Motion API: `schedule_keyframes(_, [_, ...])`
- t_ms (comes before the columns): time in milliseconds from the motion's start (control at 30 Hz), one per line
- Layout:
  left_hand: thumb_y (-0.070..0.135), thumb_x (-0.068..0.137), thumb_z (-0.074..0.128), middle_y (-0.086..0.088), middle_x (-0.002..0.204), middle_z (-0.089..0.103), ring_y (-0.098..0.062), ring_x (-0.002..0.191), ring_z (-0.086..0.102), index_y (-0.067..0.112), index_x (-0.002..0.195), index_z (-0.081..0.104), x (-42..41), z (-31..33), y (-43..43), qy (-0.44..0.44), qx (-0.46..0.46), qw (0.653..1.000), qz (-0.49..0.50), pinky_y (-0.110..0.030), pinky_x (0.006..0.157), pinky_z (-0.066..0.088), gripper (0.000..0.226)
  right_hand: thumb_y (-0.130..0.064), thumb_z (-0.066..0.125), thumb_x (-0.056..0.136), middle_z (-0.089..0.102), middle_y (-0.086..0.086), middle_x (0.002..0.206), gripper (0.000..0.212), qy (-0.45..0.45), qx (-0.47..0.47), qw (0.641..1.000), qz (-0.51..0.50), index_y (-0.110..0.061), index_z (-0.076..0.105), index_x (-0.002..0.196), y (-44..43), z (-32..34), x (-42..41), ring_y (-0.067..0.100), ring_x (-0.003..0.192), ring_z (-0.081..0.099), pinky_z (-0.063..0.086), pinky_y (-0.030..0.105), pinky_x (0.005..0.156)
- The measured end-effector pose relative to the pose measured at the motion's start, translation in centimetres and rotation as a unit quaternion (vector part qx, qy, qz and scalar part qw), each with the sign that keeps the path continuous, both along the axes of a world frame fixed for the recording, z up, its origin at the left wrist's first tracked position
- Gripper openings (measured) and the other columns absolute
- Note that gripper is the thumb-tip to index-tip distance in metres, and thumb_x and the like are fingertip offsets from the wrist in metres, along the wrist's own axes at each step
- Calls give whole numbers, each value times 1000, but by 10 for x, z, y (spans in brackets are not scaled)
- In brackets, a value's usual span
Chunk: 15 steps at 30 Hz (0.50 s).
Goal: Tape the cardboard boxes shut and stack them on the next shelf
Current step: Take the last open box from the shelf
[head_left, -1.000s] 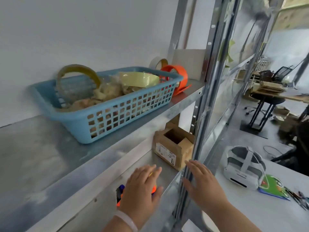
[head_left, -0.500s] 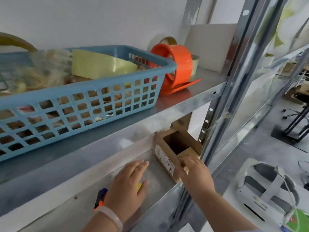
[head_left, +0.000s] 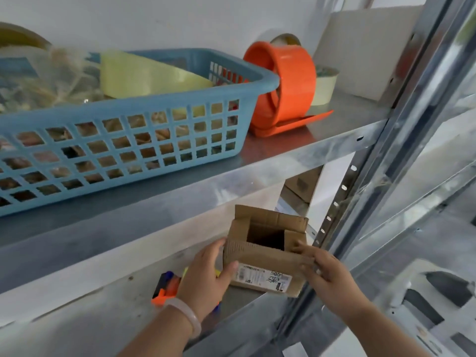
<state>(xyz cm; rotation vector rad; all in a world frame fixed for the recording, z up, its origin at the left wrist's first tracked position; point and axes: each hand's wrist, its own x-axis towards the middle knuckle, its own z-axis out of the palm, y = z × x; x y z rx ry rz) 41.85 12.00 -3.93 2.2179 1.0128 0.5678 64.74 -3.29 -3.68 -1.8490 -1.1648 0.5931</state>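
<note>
The small brown cardboard box [head_left: 265, 256] is held between both hands. Its left side is gripped by the left hand [head_left: 206, 276], with the thumb pressed on the front label and the fingers curled round the side. Its right corner is pinched by the right hand [head_left: 327, 274], though those fingers are blurred. The box is kept at the front edge of the lower grey metal shelf [head_left: 103, 313].

Its top flaps are up and no tape is seen on it, so the taping is judged not yet begun, and the stacking is left too. Only dark is seen inside the box.

An orange and blue tool [head_left: 166, 287] is lying under the left hand. Above the hands, an orange plastic tape holder [head_left: 283, 83] is standing beside a blue plastic basket [head_left: 144, 140]. A pale yellow tape roll [head_left: 144, 78] and a clear bag of tan scraps [head_left: 59, 78] are kept in the basket.
</note>
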Motion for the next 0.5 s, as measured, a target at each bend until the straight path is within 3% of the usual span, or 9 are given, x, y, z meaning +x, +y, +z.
schedule_keyframes(100, [55,89,50,35,106,50,21,105,42,49,109,46,6,0,5,-13,-7,1000,2,-5,82,35,22,-28,68,88,56,-24,128,23,-26,-1,999,-22,-42,65,106,6,2,6,6,119,54,44,26,96])
schedule_keyframes(200, [54,87,47,23,90,53,6,93,51,45,86,48,16,3,13,-11,27,1000,2,-10,74,37,10,-30,73,83,58,-22,115,34,-34,1,997,-76,-54,54,98,16,5,9,12,111,57,45,22,88])
schedule_keyframes(267, [51,87,53,18,86,52,-1,86,53,39,81,50,22,4,17,9,33,999,17,-10,69,39,14,-33,77,79,55,-19,116,46,-39,-11,994,-104,-48,52,114,21,5,12,12,112,56,49,27,93])
schedule_keyframes(333, [45,86,62,19,106,53,-2,100,54,36,100,55,25,-1,21,10,26,999,34,-11,82,43,18,-36,77,78,46,-14,132,75,-75,-34,993,-80,-46,34,139,23,5,15,11,119,50,47,35,103])
schedule_keyframes(367, [41,86,65,17,125,48,0,115,49,38,123,48,25,-2,22,9,11,999,31,-15,94,42,41,-36,76,79,38,-12,142,87,-105,-49,992,-56,-49,21,145,24,6,17,13,123,47,45,38,105])
schedule_keyframes(400, [37,86,68,18,142,36,0,127,39,44,141,27,26,-3,23,-1,-10,1000,15,-21,104,38,69,-36,75,81,28,-14,151,95,-132,-60,989,-29,-51,9,148,26,8,19,16,128,44,44,42,107])
schedule_keyframes(467, [32,87,69,23,155,13,1,138,23,58,142,-13,28,-2,28,4,-31,999,-21,-26,113,27,102,-36,72,82,11,-18,159,105,-164,-79,983,18,-53,-8,147,33,12,25,18,138,34,39,45,112])
schedule_keyframes(500, [30,87,68,22,157,12,0,139,21,59,139,-18,30,0,30,14,-26,999,-34,-27,114,25,105,-39,71,82,10,-18,159,105,-176,-92,980,33,-52,-11,147,37,13,27,17,141,29,33,43,115])
